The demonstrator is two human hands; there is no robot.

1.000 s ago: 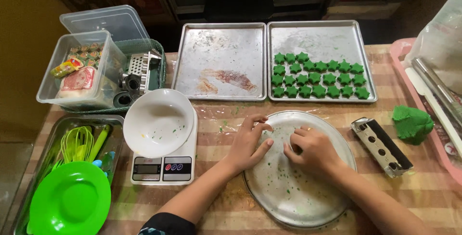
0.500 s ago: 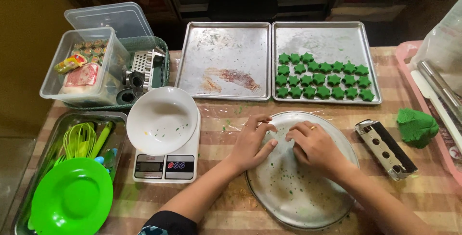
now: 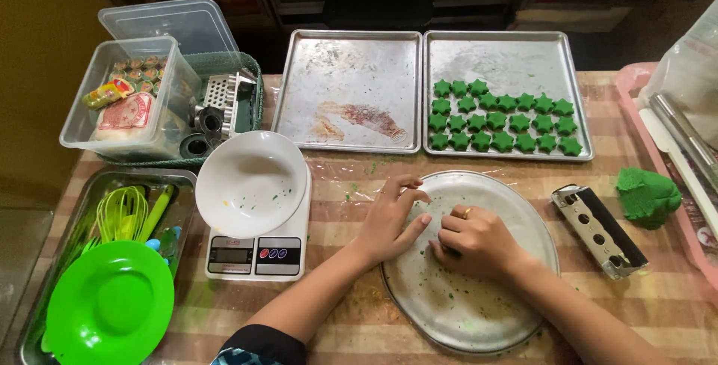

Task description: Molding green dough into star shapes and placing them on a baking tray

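Both hands rest on the round metal tray (image 3: pixel 479 313) at the table's 6 o'clock: left hand (image 3: pixel 389 223) flat and spread, right hand (image 3: pixel 475 241) curled, contents hidden. The tray looks stiff, light, slick; best taken by its rim

Lighting is moderate and warm, falling from above onto the desk (image 3: pixel 359 313). The background beyond the trays is dark, with detail lost. The left tray (image 3: pixel 348 88) and right tray (image 3: pixel 508 58) show dull, diffuse sheen and no hard glare. The white bowl (image 3: pixel 250 182) is the brightest area, near overexposed. Shadows under the left hand (image 3: pixel 393 219) and right hand (image 3: pixel 475 241) are soft and short. Focus is acceptable at centre; the corners are slightly soft, with mild wide-angle bending at the edges.
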